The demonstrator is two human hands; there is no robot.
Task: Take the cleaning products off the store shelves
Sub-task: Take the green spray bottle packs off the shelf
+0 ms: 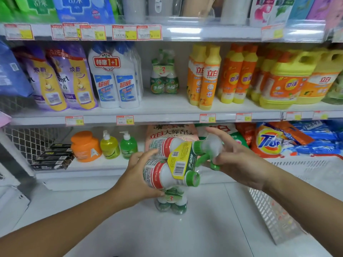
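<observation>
**Both hands clamping a spray-cleaner pack in mid-air**

The spray-cleaner pack (172,164) is lying on its side in front of the shelves, clear of them, with its white bottles bundled together and their green caps pointing to the right. The left hand (141,175) is gripping the base end, fingers curling round the lower bottle's red-banded label. The right hand (235,160) is holding the other end, closing its lower fingers and thumb round the clear trigger head (211,145) while the index finger is stretching out above it. A yellow barcode tag (179,160) is sitting between the two grips, across the bottle necks.

Directly under the left hand, a matching pack (171,203) is standing upright on the white floor (204,229), partly hidden by the held one. Well above and beyond both hands, a third pack (164,76) is standing on the middle shelf (167,117), with white toilet-cleaner bottles (115,78) to its left and orange dish-liquid bottles (206,76) to its right. Beyond the right hand, a Tide bag (269,141) is lying on the lowest shelf; beyond the left hand, two green pump bottles (118,145) are standing beside an orange tub (85,146).
</observation>
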